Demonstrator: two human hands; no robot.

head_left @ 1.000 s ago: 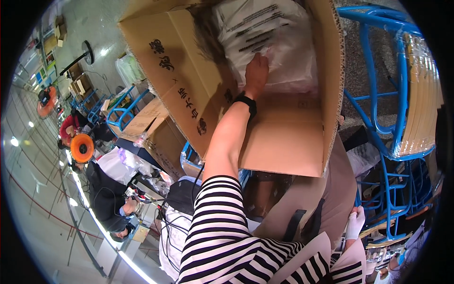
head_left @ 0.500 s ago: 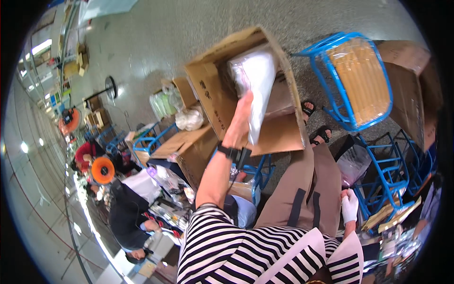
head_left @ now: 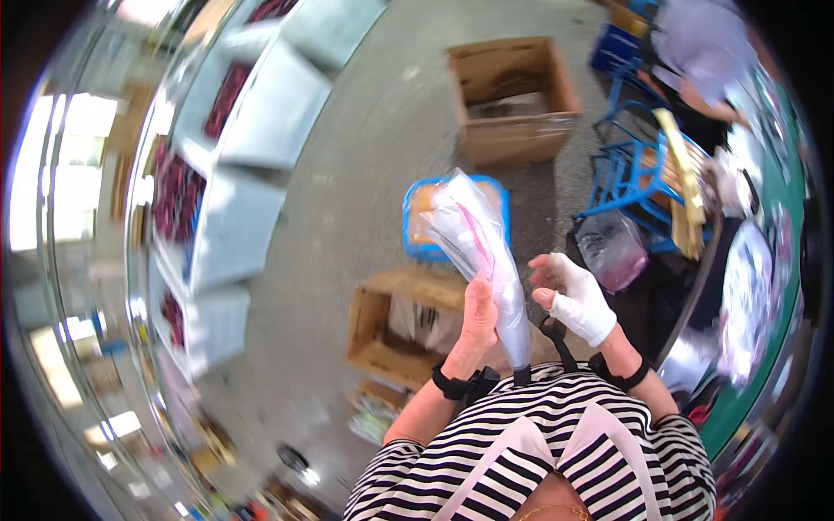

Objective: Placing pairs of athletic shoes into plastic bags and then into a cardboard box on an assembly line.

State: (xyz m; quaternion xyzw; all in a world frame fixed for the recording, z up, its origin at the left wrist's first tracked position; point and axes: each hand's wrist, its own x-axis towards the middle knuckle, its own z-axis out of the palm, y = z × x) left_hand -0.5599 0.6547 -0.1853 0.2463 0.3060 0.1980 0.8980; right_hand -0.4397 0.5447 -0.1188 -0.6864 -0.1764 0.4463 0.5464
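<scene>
In front of my chest is a long clear plastic bag (head_left: 493, 260) with something white and a pink line inside. My bare left hand (head_left: 478, 323) grips its left side, thumb uppermost. The bag's upper end tilts away over a blue-framed stool (head_left: 419, 233), and its lower end reaches my striped shirt. Just right of the bag, my right hand (head_left: 573, 300) wears a white glove that leaves the fingertips bare. Its fingers are spread, with a small gap to the bag. The left hand's other fingers are hidden.
An open cardboard box (head_left: 369, 323) holding plastic-wrapped things lies left of my knees; another box (head_left: 514, 139) stands farther ahead. At right are blue stools (head_left: 621, 178), a bag (head_left: 612, 252) and a green-topped table (head_left: 738, 408). A person (head_left: 704, 52) sits at far right. White bins (head_left: 233, 226) line the left.
My left hand has brought the bag up from the cardboard box to my chest. My gloved right hand has risen from my side to beside it. My view has turned, showing white bins.
</scene>
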